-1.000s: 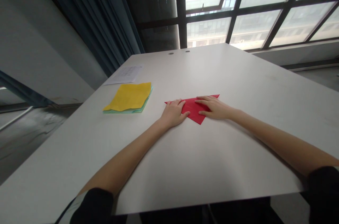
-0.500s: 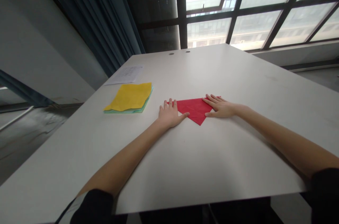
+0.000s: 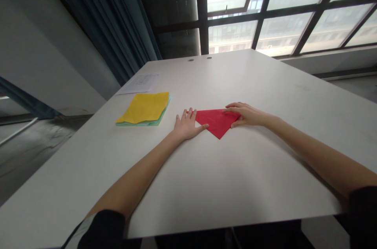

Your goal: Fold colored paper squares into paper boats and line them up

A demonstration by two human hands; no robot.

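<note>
A white table (image 3: 229,186) takes up most of the view, its near left part running out of frame. Beyond its far end stands a dark-framed window (image 3: 288,31), cut off at the top and right, the buildings outside washed out by glare. A blue-grey curtain (image 3: 107,15) hangs at far left, its upper end out of frame. Both forearms rest along the table from dark sleeves cut by the frame. On the table's left side lies a stack of coloured paper (image 3: 143,108), yellow on top with pale green edges beneath; the sheet count cannot be read. The red paper (image 3: 216,120) lies in front of the person, between the hands, as a triangle with its long edge away and one point towards the person; its layers cannot be made out, and its right corner is covered. Behind the stack lies a printed sheet (image 3: 140,83), its text illegible. The left hand (image 3: 186,126) is spread flat, fingertips over the paper's left corner, thumb on its lower left edge, gripping nothing. The right hand (image 3: 244,114) is half curled over the right end; whether it pinches the paper cannot be determined.
</note>
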